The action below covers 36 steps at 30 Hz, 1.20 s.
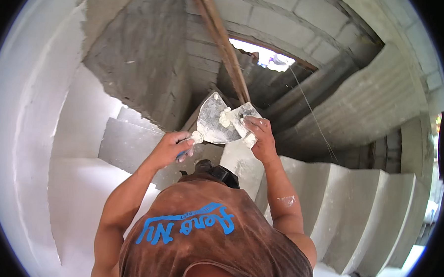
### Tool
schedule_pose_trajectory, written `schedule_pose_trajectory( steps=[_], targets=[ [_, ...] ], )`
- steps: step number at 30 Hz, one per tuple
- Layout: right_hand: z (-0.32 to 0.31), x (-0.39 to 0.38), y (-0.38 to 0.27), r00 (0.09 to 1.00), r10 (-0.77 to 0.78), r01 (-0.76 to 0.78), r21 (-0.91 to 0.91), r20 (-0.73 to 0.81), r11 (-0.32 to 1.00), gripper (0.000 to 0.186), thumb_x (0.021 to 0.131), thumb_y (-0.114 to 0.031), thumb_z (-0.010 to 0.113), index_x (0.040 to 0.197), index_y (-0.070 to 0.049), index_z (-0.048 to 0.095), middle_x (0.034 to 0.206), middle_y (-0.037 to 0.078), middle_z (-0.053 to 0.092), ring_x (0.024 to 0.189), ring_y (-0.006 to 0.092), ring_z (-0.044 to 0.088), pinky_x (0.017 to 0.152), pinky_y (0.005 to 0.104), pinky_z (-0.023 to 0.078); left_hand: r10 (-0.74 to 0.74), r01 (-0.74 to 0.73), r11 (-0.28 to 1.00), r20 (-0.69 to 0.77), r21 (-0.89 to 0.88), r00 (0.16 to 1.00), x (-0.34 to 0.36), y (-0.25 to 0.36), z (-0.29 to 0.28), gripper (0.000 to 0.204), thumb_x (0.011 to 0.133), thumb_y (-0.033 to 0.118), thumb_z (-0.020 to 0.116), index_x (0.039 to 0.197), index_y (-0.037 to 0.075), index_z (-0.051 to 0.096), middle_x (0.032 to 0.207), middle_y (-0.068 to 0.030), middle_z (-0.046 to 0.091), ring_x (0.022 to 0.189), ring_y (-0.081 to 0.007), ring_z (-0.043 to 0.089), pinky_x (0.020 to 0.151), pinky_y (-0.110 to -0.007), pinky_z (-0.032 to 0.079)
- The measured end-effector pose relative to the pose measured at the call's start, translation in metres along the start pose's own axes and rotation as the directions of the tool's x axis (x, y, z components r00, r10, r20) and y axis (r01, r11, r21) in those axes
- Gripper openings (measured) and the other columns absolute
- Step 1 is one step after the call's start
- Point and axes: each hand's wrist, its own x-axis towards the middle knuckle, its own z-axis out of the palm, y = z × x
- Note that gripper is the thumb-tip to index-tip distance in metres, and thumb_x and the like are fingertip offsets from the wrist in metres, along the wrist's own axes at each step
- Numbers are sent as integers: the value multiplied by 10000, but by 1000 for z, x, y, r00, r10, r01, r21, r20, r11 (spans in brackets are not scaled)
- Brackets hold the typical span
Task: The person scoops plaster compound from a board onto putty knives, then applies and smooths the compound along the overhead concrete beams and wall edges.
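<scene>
My left hand (176,149) is closed around the handle of a wide putty knife (212,120), whose flared metal blade is smeared with white. A bit of blue handle shows between the fingers. In my right hand (260,139) is a second putty knife (245,111), its blade pointing away from me and its handle mostly hidden by the fingers. The two blades overlap in front of my body. A lump of white putty (225,117) sits where they meet. White smears mark my right forearm.
Concrete steps (347,213) run along the right. A white wall (21,130) curves up the left side. Ahead, a wooden post (223,44) slants down in front of a block wall (266,21). Corrugated sheets (367,95) and a thin hanging wire (312,112) are at the right.
</scene>
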Motion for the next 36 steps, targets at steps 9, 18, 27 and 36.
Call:
schedule_pose_trajectory(
  steps=[9, 18, 27, 36],
  targets=[
    [104, 84, -50, 648, 329, -574, 724, 687, -382, 335, 823, -107, 563, 1136, 10, 585, 1025, 126, 659, 941, 273, 659, 893, 412, 523, 720, -152, 642, -523, 751, 456, -77, -5, -43, 403, 824, 103, 724, 1204, 11, 626, 866, -99, 637, 725, -210, 585, 654, -336, 478],
    [152, 160, -169, 564, -222, -791, 443, 795, -423, 416, 857, -141, 532, 1235, 32, 531, 1170, 146, 624, 1075, 287, 611, 973, 437, 471, 794, 495, 399, -561, 772, 234, -156, -66, -68, 408, 781, 86, 732, 1174, 48, 631, 939, -122, 637, 812, -305, 594, 691, -405, 491],
    [50, 319, -349, 359, -519, 933, 291, -776, 210, 387, 852, -86, 597, 1223, 19, 622, 1230, 212, 616, 1135, 341, 570, 980, 437, 414, 464, 513, 762, -886, 394, -10, -183, -163, 12, 336, 869, 178, 663, 1172, 38, 621, 872, -149, 631, 808, -334, 609, 697, -427, 497],
    [100, 390, -397, 297, -741, 847, -191, -602, 495, 478, 689, 31, 607, 1135, -124, 677, 1173, 4, 669, 1083, 219, 576, 897, 378, 379, 368, 456, 830, -930, 320, -17, -183, -193, 47, 329, 870, 176, 665, 1165, 38, 623, 855, -156, 622, 787, -340, 610, 686, -432, 490]
  ],
)
